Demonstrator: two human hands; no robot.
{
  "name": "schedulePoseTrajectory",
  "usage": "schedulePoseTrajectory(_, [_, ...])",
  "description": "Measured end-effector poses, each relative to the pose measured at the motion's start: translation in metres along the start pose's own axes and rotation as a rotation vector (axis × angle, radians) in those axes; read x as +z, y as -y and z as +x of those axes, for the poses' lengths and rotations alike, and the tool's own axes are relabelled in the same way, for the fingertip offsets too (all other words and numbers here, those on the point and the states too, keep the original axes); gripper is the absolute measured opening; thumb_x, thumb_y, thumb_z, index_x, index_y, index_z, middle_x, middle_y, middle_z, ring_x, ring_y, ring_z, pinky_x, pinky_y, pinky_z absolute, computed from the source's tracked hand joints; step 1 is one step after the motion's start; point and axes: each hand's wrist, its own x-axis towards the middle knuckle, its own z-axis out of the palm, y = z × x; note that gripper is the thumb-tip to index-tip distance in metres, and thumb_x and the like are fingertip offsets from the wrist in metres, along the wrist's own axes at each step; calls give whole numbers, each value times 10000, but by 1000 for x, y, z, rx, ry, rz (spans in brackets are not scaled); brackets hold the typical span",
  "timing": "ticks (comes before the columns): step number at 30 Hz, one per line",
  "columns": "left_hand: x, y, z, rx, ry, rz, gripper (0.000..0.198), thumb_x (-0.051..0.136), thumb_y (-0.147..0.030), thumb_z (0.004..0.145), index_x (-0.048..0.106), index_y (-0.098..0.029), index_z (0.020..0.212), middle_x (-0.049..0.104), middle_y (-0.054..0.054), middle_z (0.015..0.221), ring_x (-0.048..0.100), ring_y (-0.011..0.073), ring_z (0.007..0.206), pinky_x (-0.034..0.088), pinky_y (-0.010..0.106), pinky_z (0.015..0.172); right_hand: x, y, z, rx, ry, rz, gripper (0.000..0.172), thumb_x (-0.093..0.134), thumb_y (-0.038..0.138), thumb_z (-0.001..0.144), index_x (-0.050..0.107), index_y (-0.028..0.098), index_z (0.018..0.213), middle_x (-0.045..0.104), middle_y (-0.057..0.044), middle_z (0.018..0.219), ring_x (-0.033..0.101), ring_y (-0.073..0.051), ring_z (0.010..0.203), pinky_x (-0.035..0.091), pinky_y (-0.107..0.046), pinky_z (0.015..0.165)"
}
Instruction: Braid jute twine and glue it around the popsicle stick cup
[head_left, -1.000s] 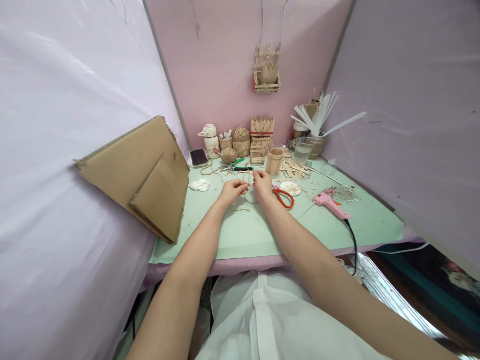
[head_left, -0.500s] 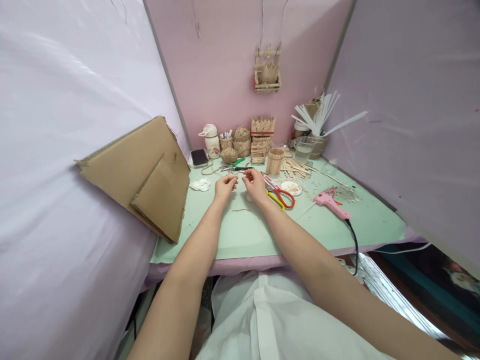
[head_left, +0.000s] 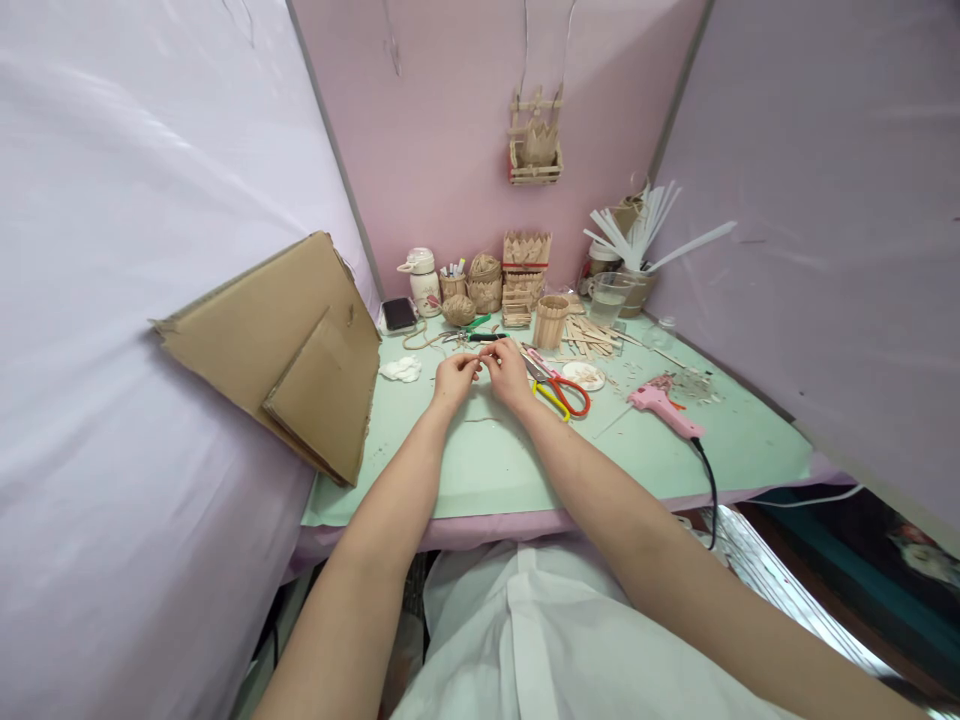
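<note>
My left hand [head_left: 454, 382] and my right hand [head_left: 505, 370] meet over the middle of the green table, fingertips pinched together and nearly touching. Whatever sits between the fingers is too small to make out. A short piece of twine [head_left: 481, 419] lies on the table just below them. Red-handled scissors [head_left: 568, 392] rest right of my right hand, with a yellow-handled tool [head_left: 552, 402] beside them. Black-and-green pliers [head_left: 487, 338] lie just beyond my fingers. To the left of my left hand is a crumpled white tissue [head_left: 401, 370].
Cardboard sheets [head_left: 277, 350] lean at the left. A pink glue gun [head_left: 666, 408] with a black cord lies right. At the back stand a white bottle [head_left: 423, 282], a twine ball [head_left: 458, 310], a wooden-stick cup [head_left: 551, 322], loose craft sticks [head_left: 591, 338] and a plastic cup [head_left: 609, 296].
My left hand has moved slightly right, so the fingertips of both hands have come together. My right hand has hardly moved. Things on the table stay as they were.
</note>
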Motion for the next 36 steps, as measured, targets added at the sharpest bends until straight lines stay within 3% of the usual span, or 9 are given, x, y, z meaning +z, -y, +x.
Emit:
schedulePoseTrajectory(5, [0,2,1,7,-12,-4,154,567,-254,704,663,-140,743,608,15,640,504,90,528,401,226,554,5,-4,3,140,-10,199,87,534,259,737,584,187,731,563,-25,802,522,-157,793,414,-294,768])
schedulePoseTrajectory(10, [1,-1,0,-28,-4,-18,157,581,-255,695,657,-138,768,603,9,615,488,83,496,394,225,534,10,-10,4,350,-19,396,158,544,336,699,578,191,751,575,14,718,486,-120,669,400,-243,629])
schedulePoseTrajectory(16, [4,-4,-4,-20,33,3,166,584,-260,689,669,-147,775,582,-4,568,475,88,491,386,227,528,9,-11,4,480,-59,477,210,564,370,667,582,181,758,586,16,723,452,-93,601,347,-212,537])
schedulePoseTrajectory(28, [2,-12,-9,-12,61,73,163,582,-305,700,648,-155,691,573,-4,565,478,98,505,369,227,520,3,-4,3,448,-39,481,178,581,342,661,570,188,749,605,11,722,512,-111,654,405,-235,607])
schedulePoseTrajectory(36, [1,-9,-6,-51,-11,50,224,621,-379,687,627,-157,661,575,2,546,461,93,477,337,220,478,4,-2,5,308,-84,358,135,592,281,657,552,194,753,620,-2,743,569,-144,707,443,-284,720])
